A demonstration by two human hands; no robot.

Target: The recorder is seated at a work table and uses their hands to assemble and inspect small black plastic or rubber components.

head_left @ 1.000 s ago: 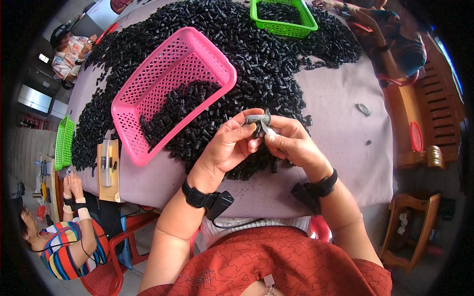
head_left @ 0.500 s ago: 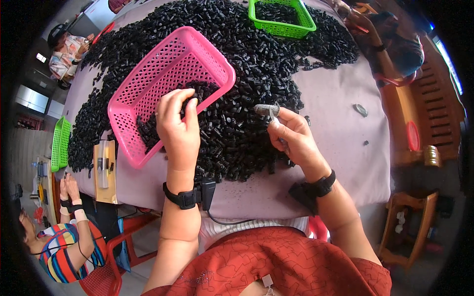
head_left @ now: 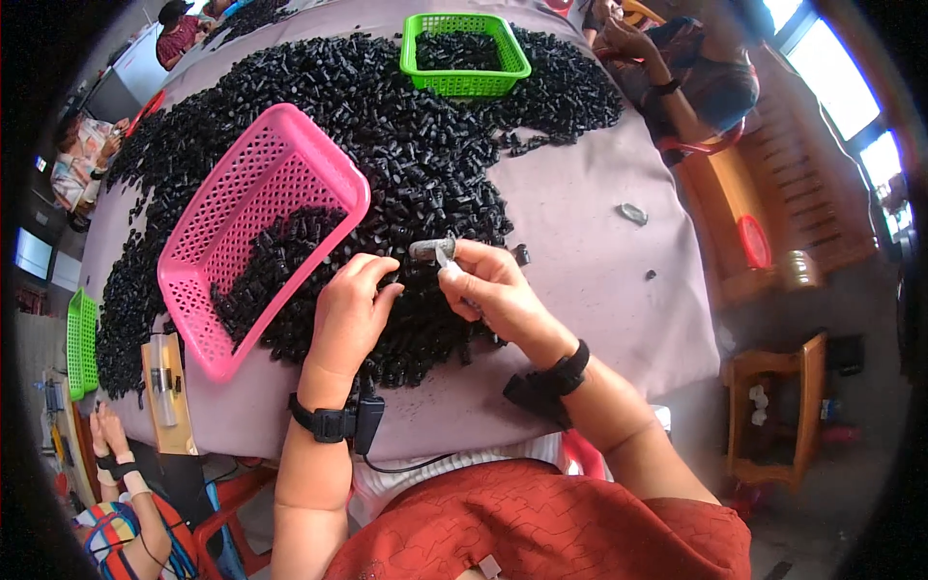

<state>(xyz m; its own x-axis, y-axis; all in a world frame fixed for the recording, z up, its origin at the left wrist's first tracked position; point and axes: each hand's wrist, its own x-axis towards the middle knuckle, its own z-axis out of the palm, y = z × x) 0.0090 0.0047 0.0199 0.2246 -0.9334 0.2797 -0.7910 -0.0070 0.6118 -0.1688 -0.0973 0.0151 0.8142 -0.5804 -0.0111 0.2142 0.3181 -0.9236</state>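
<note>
Your right hand [head_left: 498, 295], in the head view, is pinching a grey tubular piece [head_left: 428, 249] at its fingertips, over the heap of black pieces [head_left: 435, 155]. Your left hand [head_left: 348, 307] is hovering just beside it, thumb and fingers parted; whether they are holding anything cannot be told. Black pieces are also lying inside the pink basket [head_left: 354, 186], left of both hands.

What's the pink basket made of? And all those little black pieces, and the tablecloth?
The pink basket looks like shiny plastic: smooth rim and neat patterned holes. The black pieces might be plastic or rubber, slightly glossy with small highlights; they're too small to be sure. The tablecloth seems to be dull fabric, with soft creases.
</note>
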